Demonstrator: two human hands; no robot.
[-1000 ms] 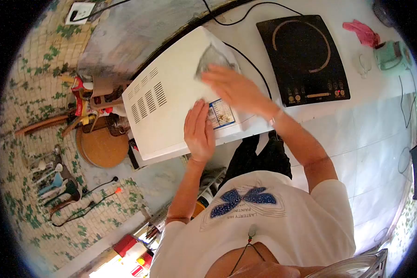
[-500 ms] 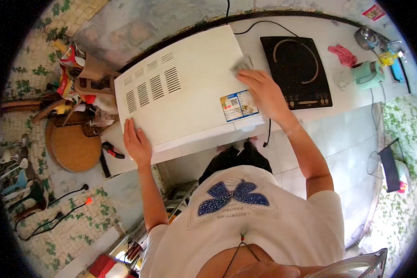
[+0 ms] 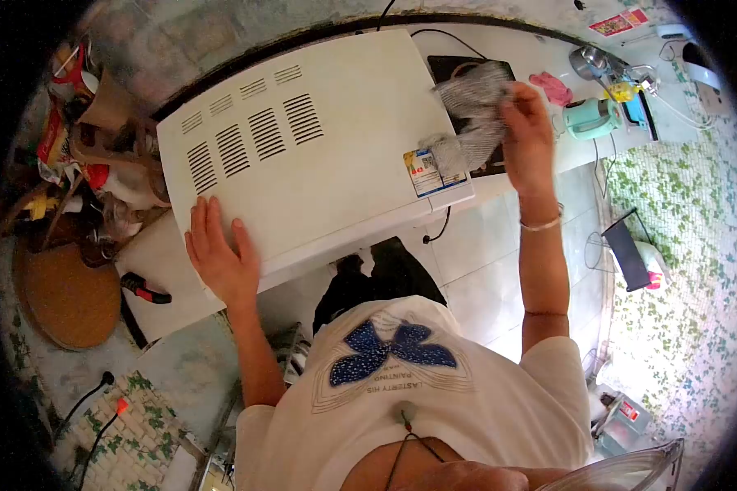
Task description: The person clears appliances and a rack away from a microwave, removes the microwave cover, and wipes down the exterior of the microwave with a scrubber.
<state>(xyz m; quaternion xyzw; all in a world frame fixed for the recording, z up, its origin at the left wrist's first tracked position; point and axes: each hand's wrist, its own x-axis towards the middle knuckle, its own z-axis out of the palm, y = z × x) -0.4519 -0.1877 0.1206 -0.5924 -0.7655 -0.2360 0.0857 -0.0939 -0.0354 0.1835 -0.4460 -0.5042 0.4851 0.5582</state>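
A white, box-shaped appliance, which looks like a microwave oven (image 3: 360, 147), stands on the counter with rows of vent slots facing up. My left hand (image 3: 221, 254) lies on its front left part, fingers stretched out and apart. At the right side my right hand (image 3: 530, 147) pinches a grey striped cloth (image 3: 479, 94), lifted and hanging loosely unfolded. The cloth's lower end touches or overhangs a printed label (image 3: 422, 173) at the appliance's front right corner. Motion blurs the cloth and the right fingertips a little.
Behind the cloth is a black induction cooktop (image 3: 454, 69), partly covered. Further right are a pink rag (image 3: 551, 87), a mint-green kettle (image 3: 591, 119) and a metal pot (image 3: 588, 62). A red-and-black tool (image 3: 146, 288) and a round brown board (image 3: 70, 295) lie to the left.
My right hand has lifted off the appliance's top and moved right; the bunched cloth has opened out. My left hand stays on the front left part. The view has shifted.
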